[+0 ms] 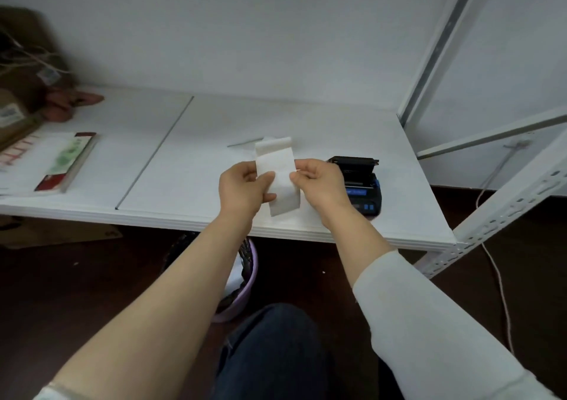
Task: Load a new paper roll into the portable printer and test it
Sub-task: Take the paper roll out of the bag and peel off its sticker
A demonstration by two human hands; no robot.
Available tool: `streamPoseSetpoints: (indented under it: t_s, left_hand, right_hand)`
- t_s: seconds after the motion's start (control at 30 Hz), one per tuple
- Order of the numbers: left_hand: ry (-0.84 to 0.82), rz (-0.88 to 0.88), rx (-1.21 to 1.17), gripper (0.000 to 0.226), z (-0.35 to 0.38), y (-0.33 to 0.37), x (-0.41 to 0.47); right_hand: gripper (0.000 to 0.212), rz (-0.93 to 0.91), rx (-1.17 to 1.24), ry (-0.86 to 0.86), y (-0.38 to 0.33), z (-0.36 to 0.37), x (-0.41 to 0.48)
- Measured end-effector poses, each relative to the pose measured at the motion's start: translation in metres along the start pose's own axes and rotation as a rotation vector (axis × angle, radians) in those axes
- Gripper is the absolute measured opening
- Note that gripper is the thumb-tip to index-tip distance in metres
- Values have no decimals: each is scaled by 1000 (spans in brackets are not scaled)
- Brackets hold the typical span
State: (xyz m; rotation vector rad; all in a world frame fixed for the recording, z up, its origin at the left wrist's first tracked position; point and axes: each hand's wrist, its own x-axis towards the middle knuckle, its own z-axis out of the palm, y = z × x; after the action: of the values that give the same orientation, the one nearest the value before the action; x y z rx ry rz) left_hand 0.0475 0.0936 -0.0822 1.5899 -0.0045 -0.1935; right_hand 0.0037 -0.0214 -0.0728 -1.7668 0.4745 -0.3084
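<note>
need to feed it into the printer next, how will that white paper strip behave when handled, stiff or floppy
Probably floppy: the paper strip curls over at its top end above both hands. Likely very light, since the left hand and right hand pinch it only at its edges. It looks thin, so it may crease or tear easily.

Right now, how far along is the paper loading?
Done: the printer sits on the shelf with its lid up. In hand: both hands, left and right, hold a paper strip. Left: no roll visibly seated, lid unclosed, test print pending.
</note>
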Motion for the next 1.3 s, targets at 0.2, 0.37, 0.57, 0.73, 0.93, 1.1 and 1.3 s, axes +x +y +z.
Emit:
streamPoseSetpoints:
  t_s: [0.2, 0.37, 0.57, 0.73, 0.93, 1.1, 1.3]
  left_hand:
    - [1, -79, 55, 29, -25, -9, 8]
    - [133, -161, -17, 40, -39, -9, 36]
    - [63, -216, 29, 21, -35, -6, 67]
    - [74, -206, 258, 70, -33, -23, 101]
    - [98, -192, 275, 55, -27, -38, 129]
    - [99, -189, 252, 52, -21, -44, 145]
    - [84, -171, 244, 46, -11, -44, 145]
  right_hand:
    - [26, 62, -4, -8, 7, 30, 6]
    - [31, 119, -7, -27, 13, 44, 22]
    - [31, 27, -289, 1, 27, 59, 76]
    - [38, -2, -480, -7, 34, 68, 121]
    - [66, -37, -606, -8, 43, 78, 162]
    - [95, 52, -660, -67, 49, 89, 186]
    - [78, 44, -606, -10, 56, 86, 181]
